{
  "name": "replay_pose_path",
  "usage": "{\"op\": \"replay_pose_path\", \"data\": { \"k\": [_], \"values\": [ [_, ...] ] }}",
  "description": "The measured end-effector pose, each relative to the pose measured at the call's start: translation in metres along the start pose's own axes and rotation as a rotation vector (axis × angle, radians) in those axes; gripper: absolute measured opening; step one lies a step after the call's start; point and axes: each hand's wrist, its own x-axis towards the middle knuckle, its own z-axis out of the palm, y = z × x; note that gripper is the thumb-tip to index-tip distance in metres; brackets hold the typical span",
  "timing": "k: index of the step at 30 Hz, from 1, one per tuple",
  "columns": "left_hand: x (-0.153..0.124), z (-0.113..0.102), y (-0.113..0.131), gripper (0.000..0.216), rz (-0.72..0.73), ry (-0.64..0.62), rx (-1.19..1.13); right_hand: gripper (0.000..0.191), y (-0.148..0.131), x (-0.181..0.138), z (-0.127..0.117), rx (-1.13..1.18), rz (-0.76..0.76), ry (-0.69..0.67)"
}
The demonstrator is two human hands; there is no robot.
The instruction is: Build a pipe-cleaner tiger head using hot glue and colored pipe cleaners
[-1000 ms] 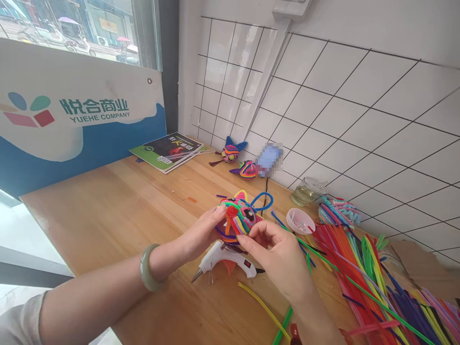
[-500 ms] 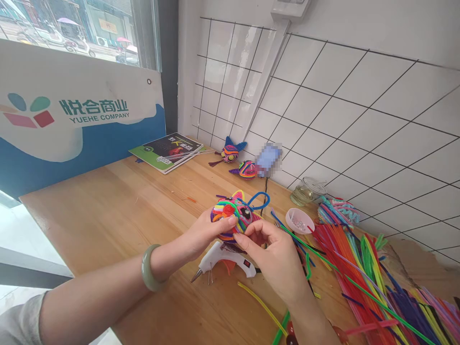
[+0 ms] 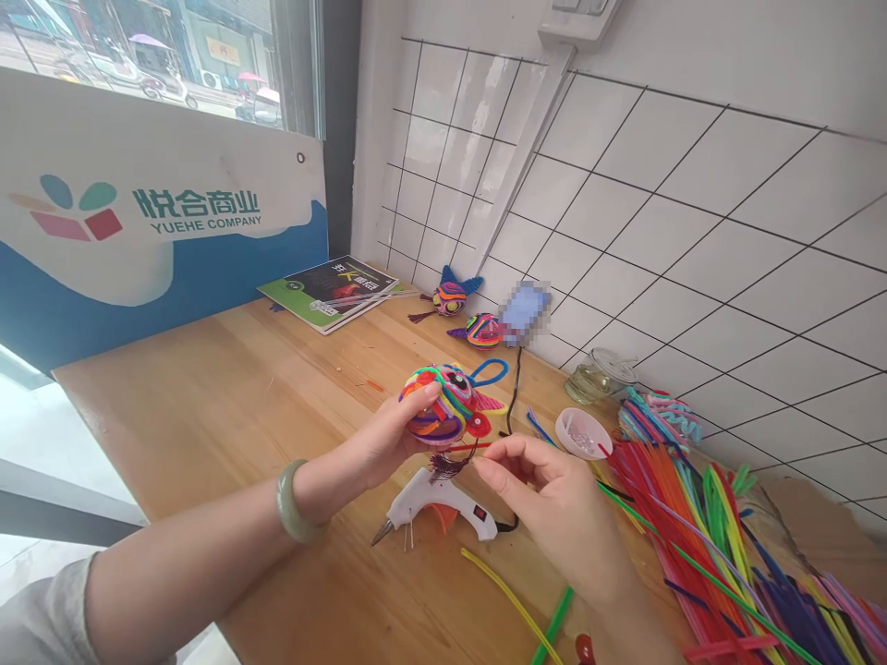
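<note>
My left hand (image 3: 392,429) is wrapped round a ball-shaped ornament (image 3: 443,420) covered in coloured pipe cleaners, its thumb on top. The ornament has a black eye, a pink-and-yellow pointed piece, a blue loop (image 3: 489,372) and a red piece with a shiny bead at its lower right. A dark tassel (image 3: 449,465) hangs below it. Beside the tassel, my right hand (image 3: 544,485) is closed in a pinch; a thin red strip and the tassel's strands run up to its fingertips, and which of them it grips is unclear. Under both hands lies a white glue gun (image 3: 433,499).
Bundles of pipe cleaners (image 3: 683,526) cover the right side. A pink bowl (image 3: 583,434) of small clear pieces and a glass jar (image 3: 601,375) stand near the tiled wall. Two finished ornaments (image 3: 452,296), a phone (image 3: 525,314) and booklets (image 3: 333,294) are at the back.
My right hand has moved away from the ornament, down and right, to beside the tassel. The ornament has turned in my left hand, showing the red piece and tassel. The view has shifted slightly.
</note>
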Motion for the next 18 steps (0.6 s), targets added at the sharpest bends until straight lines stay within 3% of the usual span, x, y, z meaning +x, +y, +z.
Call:
{"op": "replay_pose_path", "data": {
  "k": [8, 12, 18],
  "values": [
    [0.003, -0.007, -0.002, 0.037, 0.044, 0.043, -0.029, 0.03, 0.019, 0.011, -0.007, -0.278, -0.032, -0.289],
    [0.006, -0.011, 0.001, 0.038, 0.05, 0.075, -0.029, 0.02, 0.044, 0.02, -0.003, -0.392, 0.031, -0.297],
    [0.013, -0.014, 0.016, 0.038, 0.148, 0.2, -0.086, 0.013, 0.062, 0.025, 0.014, -0.388, -0.071, -0.264]
  ]
}}
